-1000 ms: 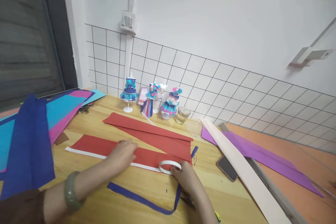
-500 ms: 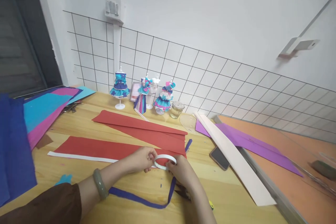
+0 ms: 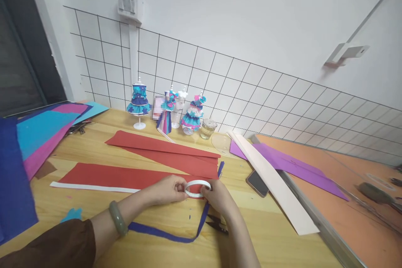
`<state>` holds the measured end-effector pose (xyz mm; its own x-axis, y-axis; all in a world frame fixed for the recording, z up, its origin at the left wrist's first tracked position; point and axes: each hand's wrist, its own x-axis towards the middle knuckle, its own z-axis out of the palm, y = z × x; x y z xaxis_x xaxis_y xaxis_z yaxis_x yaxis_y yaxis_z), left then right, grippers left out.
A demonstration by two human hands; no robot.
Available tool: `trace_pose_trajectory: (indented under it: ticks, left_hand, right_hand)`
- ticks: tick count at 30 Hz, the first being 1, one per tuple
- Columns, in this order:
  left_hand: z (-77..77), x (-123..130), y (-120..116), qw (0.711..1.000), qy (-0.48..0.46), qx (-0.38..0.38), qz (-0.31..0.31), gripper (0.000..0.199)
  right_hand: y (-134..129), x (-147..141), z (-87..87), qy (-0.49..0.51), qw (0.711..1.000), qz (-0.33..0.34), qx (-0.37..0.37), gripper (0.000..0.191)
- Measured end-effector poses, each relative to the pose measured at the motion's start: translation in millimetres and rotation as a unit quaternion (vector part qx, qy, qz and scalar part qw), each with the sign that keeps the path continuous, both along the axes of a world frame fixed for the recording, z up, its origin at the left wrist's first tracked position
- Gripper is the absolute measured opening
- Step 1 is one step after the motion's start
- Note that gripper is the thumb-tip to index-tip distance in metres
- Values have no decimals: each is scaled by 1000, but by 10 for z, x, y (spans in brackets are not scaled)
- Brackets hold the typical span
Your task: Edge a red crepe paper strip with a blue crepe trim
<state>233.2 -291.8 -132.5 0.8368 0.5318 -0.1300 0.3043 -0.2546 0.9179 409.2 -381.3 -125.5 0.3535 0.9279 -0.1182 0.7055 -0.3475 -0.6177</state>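
Both hands grip a roll of white tape [image 3: 197, 195], which is tilted so its ring opening shows. My left hand [image 3: 166, 189] pinches its left side, and my right hand [image 3: 220, 197] is closed on its right side. Under them lies a red sheet [image 3: 106, 174] with a white strip [image 3: 94, 187] along its near edge; the strip's right end is hidden by my left hand and forearm. Beyond it is a folded red piece [image 3: 166, 150]. A dark blue strip [image 3: 166, 235] curves across the table below the hands, beside dark thread snips [image 3: 217, 223] partly behind my right wrist.
Small dressed mannequins [image 3: 139, 102] and a glass jar [image 3: 208, 129] stand along the back wall. Coloured sheets [image 3: 47, 127] and dark blue fabric [image 3: 14, 180] lie left. To the right are a phone [image 3: 257, 183], a long pale piece [image 3: 276, 186] and a purple sheet [image 3: 301, 171].
The view has turned a little to the right, so the scene sits further left. My left fingers have shifted lower along the roll's left side; both hands stay on the tape.
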Motion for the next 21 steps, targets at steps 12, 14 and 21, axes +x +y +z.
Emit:
trace_pose_trajectory:
  ticks: [12,14,21]
  left_hand:
    - [-151,8,-35,997,34,45,47,37]
    - [-164,4,-38,997,33,53,51,36]
    - [-232,7,-30,996,26,65,57,32]
  right_hand:
    - [-97,251,-18,67,996,-59,16,15]
    - [-122,333,-44,57,994,-94,14,20]
    - [-143,245,-97,18,993,-116,-5,38]
